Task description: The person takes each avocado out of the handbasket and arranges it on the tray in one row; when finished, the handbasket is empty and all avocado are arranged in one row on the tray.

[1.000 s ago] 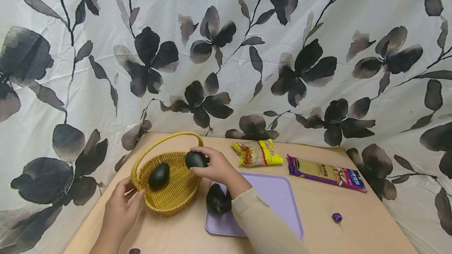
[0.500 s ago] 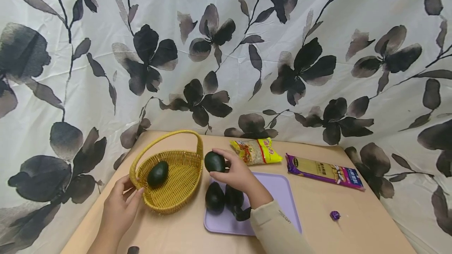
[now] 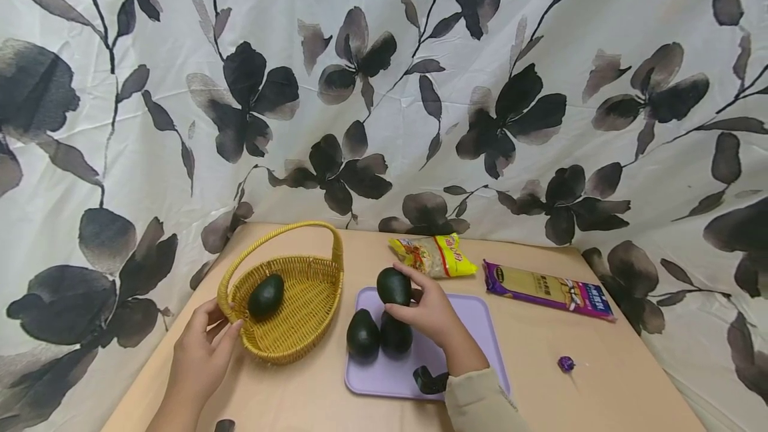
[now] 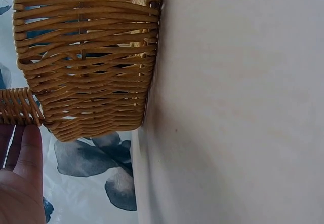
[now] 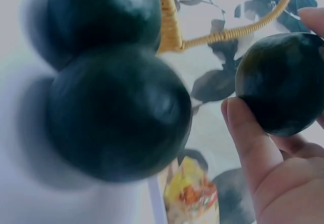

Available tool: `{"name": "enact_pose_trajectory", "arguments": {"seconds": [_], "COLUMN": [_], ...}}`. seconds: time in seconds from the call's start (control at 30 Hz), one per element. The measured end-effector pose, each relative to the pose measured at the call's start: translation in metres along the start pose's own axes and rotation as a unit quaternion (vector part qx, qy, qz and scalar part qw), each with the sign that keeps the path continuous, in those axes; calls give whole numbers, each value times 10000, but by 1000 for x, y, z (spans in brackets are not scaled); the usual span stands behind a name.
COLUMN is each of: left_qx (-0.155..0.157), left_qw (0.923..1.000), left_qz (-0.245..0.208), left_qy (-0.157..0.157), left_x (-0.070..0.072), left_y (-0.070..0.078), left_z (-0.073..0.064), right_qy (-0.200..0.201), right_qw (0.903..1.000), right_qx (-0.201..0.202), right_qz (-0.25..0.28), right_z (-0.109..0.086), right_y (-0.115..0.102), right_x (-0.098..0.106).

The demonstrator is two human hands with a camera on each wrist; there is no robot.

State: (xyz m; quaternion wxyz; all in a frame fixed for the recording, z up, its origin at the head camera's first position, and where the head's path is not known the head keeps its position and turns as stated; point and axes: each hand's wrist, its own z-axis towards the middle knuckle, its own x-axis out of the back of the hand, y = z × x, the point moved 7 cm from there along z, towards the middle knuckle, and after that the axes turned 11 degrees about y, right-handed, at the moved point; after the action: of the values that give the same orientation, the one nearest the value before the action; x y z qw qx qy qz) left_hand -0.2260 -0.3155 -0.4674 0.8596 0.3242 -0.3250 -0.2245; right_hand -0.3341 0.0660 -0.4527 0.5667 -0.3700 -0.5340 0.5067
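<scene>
My right hand [image 3: 435, 312] grips a dark green avocado [image 3: 393, 286] between thumb and fingers, above the back part of the lilac tray [image 3: 480, 345]. Two more avocados, a left one [image 3: 363, 335] and a right one [image 3: 396, 337], rest on the tray. In the right wrist view the held avocado [image 5: 283, 82] is apart from the pair on the tray. My left hand [image 3: 201, 352] holds the yellow wicker basket [image 3: 294, 352] at its left side, by the foot of the handle [image 4: 17, 106]. One avocado [image 3: 266, 296] lies inside the basket.
Behind the tray lies a yellow snack bag [image 3: 433, 256]. A purple and gold packet [image 3: 547, 291] is at the right, with a purple-wrapped lollipop [image 3: 566, 364] nearer. A floral cloth [image 3: 384, 85] hangs behind the table. A black object [image 3: 429, 381] sits by my right wrist.
My right hand has carried the avocado rightward from over the basket's right rim to above the tray. The left hand stays on the basket, which has kept its place.
</scene>
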Motion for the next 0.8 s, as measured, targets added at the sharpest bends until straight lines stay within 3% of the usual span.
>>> {"name": "enact_pose_trajectory", "arguments": {"seconds": [0.43, 0.8], "left_qx": [-3, 78], "left_qw": [10000, 9999], "left_qz": [-77, -87], "left_qy": [29, 34], "left_x": [0, 1], "left_y": [0, 4], "left_z": [-1, 0], "right_qy": [492, 582], "right_qw": [9978, 9955], "right_qx": [-282, -219], "right_qz": [-357, -716], "right_z": [-15, -26], "right_y": [26, 43], "right_x": [30, 44]}}
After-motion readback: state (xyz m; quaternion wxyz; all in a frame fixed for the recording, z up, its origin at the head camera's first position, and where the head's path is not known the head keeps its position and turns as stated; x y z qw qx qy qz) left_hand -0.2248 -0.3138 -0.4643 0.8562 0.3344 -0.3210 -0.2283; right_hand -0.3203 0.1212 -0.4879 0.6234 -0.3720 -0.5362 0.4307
